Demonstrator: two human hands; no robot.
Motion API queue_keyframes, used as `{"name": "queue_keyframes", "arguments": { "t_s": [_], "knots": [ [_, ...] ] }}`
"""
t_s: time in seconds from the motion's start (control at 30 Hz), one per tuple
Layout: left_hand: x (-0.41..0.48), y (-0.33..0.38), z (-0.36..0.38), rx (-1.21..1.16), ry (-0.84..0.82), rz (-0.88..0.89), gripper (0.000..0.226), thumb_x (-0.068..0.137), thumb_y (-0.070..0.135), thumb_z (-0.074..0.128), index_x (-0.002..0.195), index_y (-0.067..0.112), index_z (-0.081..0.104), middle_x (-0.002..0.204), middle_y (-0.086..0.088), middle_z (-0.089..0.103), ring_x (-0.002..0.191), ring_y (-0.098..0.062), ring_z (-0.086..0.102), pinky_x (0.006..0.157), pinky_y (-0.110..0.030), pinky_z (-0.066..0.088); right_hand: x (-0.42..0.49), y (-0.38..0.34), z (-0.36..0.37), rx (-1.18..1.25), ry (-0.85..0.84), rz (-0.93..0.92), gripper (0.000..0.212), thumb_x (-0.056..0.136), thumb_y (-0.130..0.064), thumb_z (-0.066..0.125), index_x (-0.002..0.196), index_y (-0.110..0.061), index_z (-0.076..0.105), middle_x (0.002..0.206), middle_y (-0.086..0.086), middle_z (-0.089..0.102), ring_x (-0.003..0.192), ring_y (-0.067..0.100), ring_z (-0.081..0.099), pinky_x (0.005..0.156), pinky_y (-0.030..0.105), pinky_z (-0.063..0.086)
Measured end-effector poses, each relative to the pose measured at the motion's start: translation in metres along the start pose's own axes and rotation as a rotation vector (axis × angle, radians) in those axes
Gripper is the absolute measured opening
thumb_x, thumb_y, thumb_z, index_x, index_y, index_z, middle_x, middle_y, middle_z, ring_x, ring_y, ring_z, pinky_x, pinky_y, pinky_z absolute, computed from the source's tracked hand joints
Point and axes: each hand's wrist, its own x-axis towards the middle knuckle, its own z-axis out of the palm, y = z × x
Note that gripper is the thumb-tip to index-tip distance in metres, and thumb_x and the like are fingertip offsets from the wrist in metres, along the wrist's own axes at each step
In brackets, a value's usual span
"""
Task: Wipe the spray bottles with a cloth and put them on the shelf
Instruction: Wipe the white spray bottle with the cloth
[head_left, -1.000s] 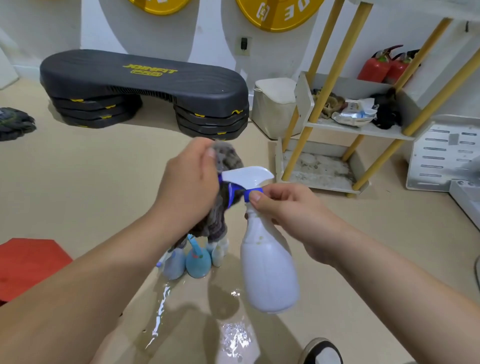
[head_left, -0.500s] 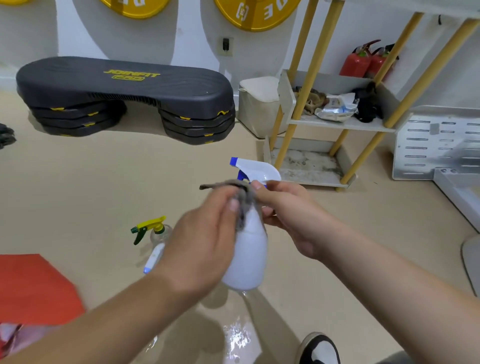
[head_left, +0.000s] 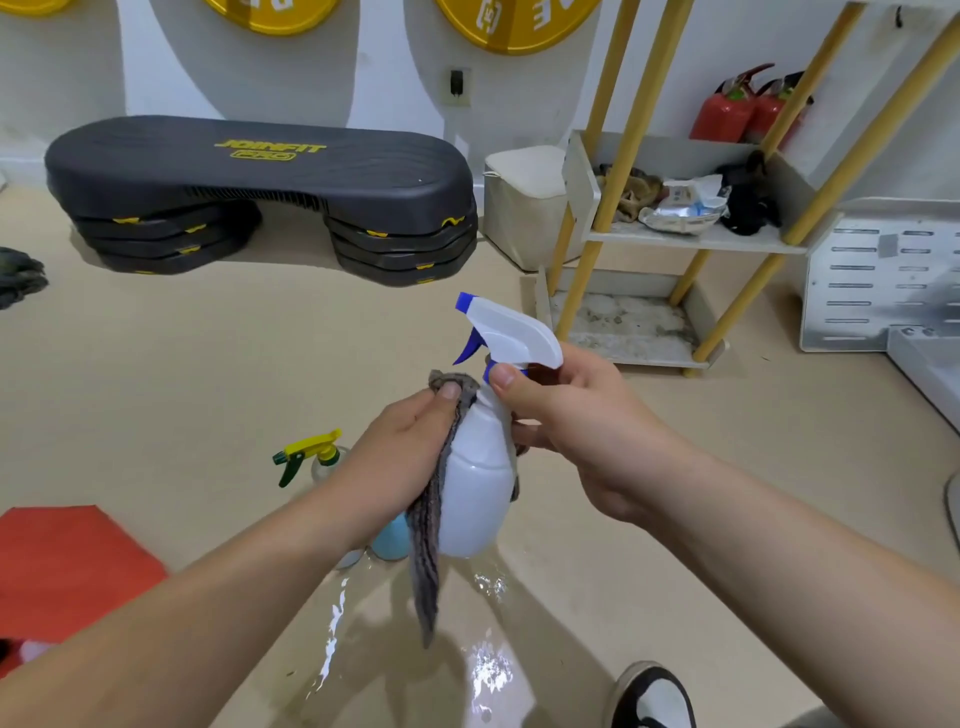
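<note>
**Right grip** (head_left: 566, 415): narrow. Thumb and fingers curl round the neck of the white spray bottle (head_left: 475, 493), just under its trigger head, and appear to carry its weight.

**Left grip** (head_left: 400, 447): closed on the grey cloth (head_left: 426, 561), pressing it to the bottle's left flank. The free end hangs below the base.

**Location:** the bottle is held upright in the air between both hands, above the wet patch (head_left: 488, 670) on the floor (head_left: 208, 364). It is not yet on the shelf (head_left: 691, 241), which stands beyond it to the right, by the wall.

**Hazards (judged):**
- A damp neck held by one hand only could let the bottle twist or slip during a hard wipe.
- The dangling cloth tail may drag through the water and put wet back on the plastic.
- The shoe (head_left: 652, 696) stands at the edge of the wet patch, so footing looks doubtful on the way to the shelf.
- The lower tier looks stained and could dirty a clean base.

**Materials:**
- Bottle: smooth, translucent white plastic, bulbous below and tapering to the neck, with an angular white head and blue nozzle and trigger.
- Cloth: soft, ribbed, limp.
- Floor: smooth beige, glossy where wet.
- Shelf: pale trays on round yellow poles.

**Also on the floor, by the left wrist:** a yellow-headed bottle (head_left: 311, 454) and a pale blue bottle (head_left: 389, 538), the latter partly hidden.
</note>
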Motion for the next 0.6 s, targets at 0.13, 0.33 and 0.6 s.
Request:
{"name": "queue_keyframes", "arguments": {
  "t_s": [0.13,0.33,0.6],
  "knots": [
    [0.007,-0.003,0.002,-0.177,-0.074,-0.189,0.039,0.108,0.049,0.047,0.114,0.024,0.076,0.113,-0.002,0.08,0.11,-0.022,0.073,0.107,-0.043,0.05,0.002,-0.002,-0.008,0.04,-0.019,0.034,0.012,0.102,-0.016,0.064,0.111,-0.012,0.07,0.096,0.001,0.07,0.081,0.014,0.07,0.083,0.035,0.061],
    [-0.025,-0.012,0.035,0.506,0.143,0.456,0.037,0.106,0.042,0.03,0.116,0.022,0.059,0.11,0.005,0.063,0.104,-0.019,0.06,0.09,-0.043,0.049,0.003,0.006,-0.001,-0.011,0.045,0.054,0.013,0.101,-0.019,0.066,0.111,-0.011,0.07,0.098,0.006,0.072,0.087,0.019,0.067,0.088,0.041,0.06],
    [0.002,-0.017,0.005,-0.352,-0.016,-0.255,0.034,0.109,0.043,0.047,0.122,0.027,0.074,0.116,0.004,0.079,0.114,-0.02,0.073,0.111,-0.046,0.05,0.007,-0.001,-0.01,0.067,0.097,-0.004,0.018,0.103,-0.018,0.062,0.12,-0.016,0.068,0.093,-0.004,0.068,0.084,0.014,0.066,0.093,0.041,0.061]
  ]
}}
